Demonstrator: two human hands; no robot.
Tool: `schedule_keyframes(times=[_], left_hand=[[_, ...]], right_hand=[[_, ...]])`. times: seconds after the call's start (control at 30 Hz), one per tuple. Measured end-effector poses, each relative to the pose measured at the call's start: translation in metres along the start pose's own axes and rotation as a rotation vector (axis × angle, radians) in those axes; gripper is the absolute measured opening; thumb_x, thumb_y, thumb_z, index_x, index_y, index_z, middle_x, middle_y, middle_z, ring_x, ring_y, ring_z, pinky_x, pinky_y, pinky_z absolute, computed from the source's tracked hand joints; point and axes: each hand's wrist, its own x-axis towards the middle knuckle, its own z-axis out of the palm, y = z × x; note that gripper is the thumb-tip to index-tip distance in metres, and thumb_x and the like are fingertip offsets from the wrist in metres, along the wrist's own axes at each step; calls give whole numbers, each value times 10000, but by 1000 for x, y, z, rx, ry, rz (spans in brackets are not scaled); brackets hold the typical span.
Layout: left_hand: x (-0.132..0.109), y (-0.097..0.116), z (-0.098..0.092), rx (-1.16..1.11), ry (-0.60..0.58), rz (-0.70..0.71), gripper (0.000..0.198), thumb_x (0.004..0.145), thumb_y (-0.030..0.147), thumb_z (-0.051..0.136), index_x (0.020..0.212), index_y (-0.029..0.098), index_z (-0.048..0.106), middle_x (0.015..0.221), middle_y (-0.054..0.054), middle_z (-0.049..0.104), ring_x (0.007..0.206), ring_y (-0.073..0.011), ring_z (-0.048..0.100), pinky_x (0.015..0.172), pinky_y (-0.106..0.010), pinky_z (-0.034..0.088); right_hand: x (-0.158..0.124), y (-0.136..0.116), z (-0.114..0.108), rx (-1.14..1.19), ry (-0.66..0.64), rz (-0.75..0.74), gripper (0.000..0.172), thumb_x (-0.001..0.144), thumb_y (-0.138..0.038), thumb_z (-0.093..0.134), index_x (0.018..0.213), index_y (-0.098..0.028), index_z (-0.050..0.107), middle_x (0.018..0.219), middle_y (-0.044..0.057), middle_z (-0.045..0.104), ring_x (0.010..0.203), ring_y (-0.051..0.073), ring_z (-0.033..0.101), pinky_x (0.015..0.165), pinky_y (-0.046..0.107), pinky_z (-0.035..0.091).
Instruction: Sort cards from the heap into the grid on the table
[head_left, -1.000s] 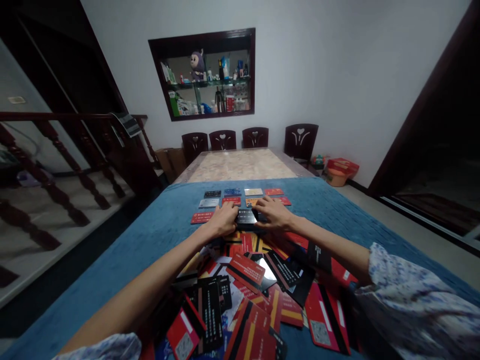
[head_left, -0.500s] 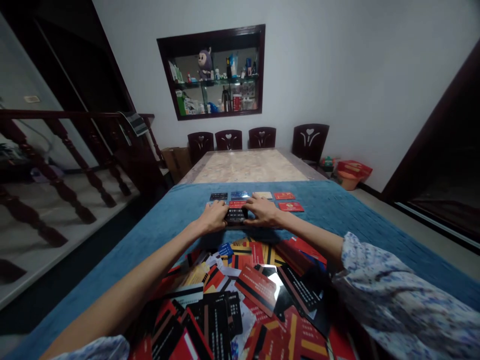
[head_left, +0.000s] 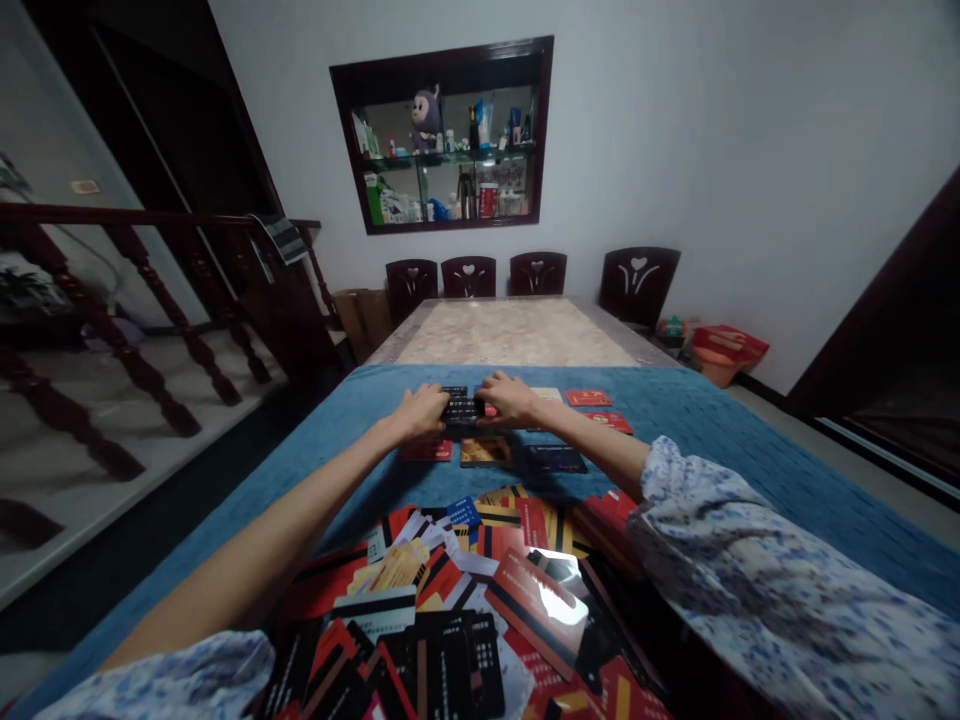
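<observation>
Both arms stretch out over a blue cloth [head_left: 705, 420] on a long table. My left hand [head_left: 420, 411] and my right hand [head_left: 510, 398] are closed on the two ends of a black card [head_left: 462, 409], holding it over rows of cards laid flat at the far part of the cloth. A red card [head_left: 426, 451], an orange-and-black card [head_left: 486, 451] and a dark card [head_left: 555, 459] lie in the nearer row just below my hands. More red cards [head_left: 588, 398] lie to the right. A loose pile of red, black and yellow cards [head_left: 480, 590] covers the cloth close to me.
Beyond the cloth is the bare marble tabletop [head_left: 517, 335] with several dark chairs [head_left: 639, 280] at its far end. A wall cabinet [head_left: 450, 135] holds bottles and a plush toy. A wooden stair railing [head_left: 150, 300] runs on the left; red boxes [head_left: 724, 350] lie on the floor at right.
Both hands have carried the black card farther away across the cloth, toward the far rows of laid-out cards. The view has tilted up, so the card pile sits lower.
</observation>
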Motion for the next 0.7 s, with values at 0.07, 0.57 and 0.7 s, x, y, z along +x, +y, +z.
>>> schedule_keyframes(times=[0.07, 0.57, 0.7], left_hand=[[7, -4, -1, 6, 1, -13, 352, 809, 245, 607, 1154, 173, 622, 1264, -141, 578, 1200, -331, 527, 967, -457, 467], [60, -37, 10, -54, 13, -101, 360, 718, 116, 597, 1065, 175, 669, 1205, -125, 646, 1136, -307, 586, 947, -422, 487], [74, -44, 23, -83, -5, -120, 355, 706, 105, 597, 1046, 178, 668, 1158, -113, 673, 1120, -301, 599, 936, -402, 491]], right_hand=[[11, 3, 0, -6, -14, 15, 419, 852, -495, 629, 1151, -203, 653, 1229, 153, 579, 1160, 322, 457, 842, 383, 442], [70, 18, 10, 13, -46, 100, 421, 834, -445, 631, 1173, -199, 663, 1285, 159, 577, 1207, 344, 464, 900, 432, 453], [82, 20, 17, 13, -65, 116, 439, 839, -446, 617, 1191, -188, 662, 1303, 172, 574, 1218, 356, 462, 905, 449, 458]])
